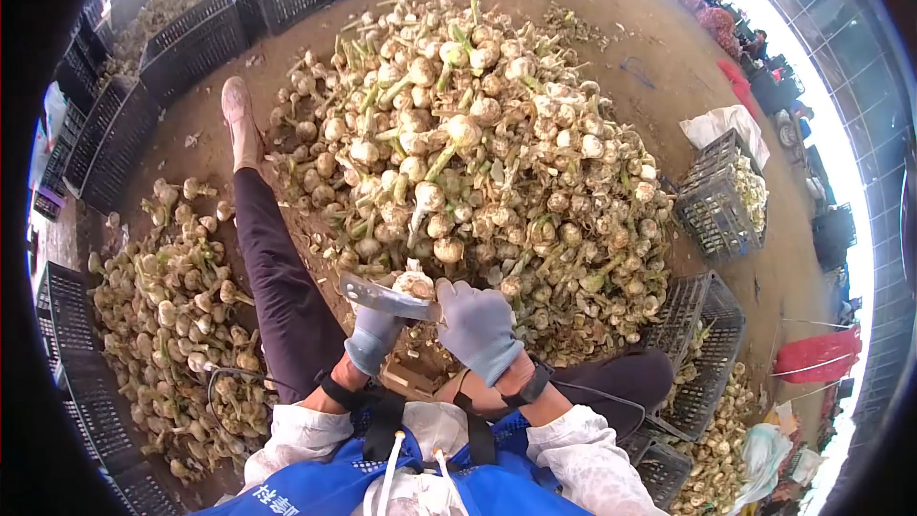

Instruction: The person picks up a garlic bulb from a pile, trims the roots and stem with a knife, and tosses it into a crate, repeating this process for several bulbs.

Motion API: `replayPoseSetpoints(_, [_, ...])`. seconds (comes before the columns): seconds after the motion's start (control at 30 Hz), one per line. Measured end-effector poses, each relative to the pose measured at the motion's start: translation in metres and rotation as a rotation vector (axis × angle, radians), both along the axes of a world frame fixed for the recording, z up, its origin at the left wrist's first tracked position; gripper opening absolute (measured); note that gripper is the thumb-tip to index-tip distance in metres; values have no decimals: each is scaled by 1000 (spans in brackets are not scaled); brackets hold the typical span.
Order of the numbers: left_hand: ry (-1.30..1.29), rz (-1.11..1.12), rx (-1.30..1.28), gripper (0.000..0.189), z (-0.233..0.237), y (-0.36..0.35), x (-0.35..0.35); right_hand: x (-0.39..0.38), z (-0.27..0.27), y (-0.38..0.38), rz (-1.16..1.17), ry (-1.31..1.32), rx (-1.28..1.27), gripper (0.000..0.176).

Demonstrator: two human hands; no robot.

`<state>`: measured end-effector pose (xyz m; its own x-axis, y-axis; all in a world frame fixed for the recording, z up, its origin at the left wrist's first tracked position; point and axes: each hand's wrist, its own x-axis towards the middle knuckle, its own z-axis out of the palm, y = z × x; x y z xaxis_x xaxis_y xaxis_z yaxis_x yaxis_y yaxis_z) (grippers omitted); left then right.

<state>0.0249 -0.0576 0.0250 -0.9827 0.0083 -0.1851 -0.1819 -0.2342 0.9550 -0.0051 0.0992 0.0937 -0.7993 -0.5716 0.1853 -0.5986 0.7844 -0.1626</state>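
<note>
My left hand (pixel 374 335), in a grey glove, is closed around a garlic bulb (pixel 414 283), whose pale root side faces up. My right hand (pixel 476 325), also gloved in grey, grips the handle of a knife (pixel 387 300). The wide metal blade points left and lies across the front of the bulb, over my left hand. Just beyond both hands rises a large heap of garlic bulbs (pixel 487 153), some with green stems. Most of the left fingers are hidden behind the blade and bulb.
A second garlic pile (pixel 177 325) lies left of my outstretched leg (pixel 277 277). Black crates (pixel 196 48) line the left and back. On the right stand a filled crate (pixel 718 196), another crate (pixel 702 349) and a red sack (pixel 817 356). Several people are at the far right.
</note>
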Motion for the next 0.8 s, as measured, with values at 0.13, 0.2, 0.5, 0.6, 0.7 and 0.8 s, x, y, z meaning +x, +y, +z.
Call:
replayPoseSetpoints(0.13, [-5, -33, 37, 23, -22, -1, 7, -7, -21, 2, 42, -42, -7, 16])
replayPoseSetpoints(0.2, [8, -13, -14, 25, -6, 2, 4, -10, -23, 2, 49, -95, -8, 16])
replayPoseSetpoints(0.5, [56, 40, 63, 24, 1, -21, -9, -56, -90, 65, -347, -316, 143, 12])
replayPoseSetpoints(0.6, [36, 73, -464, 13, -34, -23, -23, -41, -63, 20, -313, -533, -548, 33])
replayPoseSetpoints(0.7, [263, -171, -1225, 17, -7, -13, -34, -20, -65, -27, -261, -892, -896, 45])
replayPoseSetpoints(0.8, [250, 228, -868, 23, -2, -12, -36, -19, -93, -24, -580, -1348, -1122, 44])
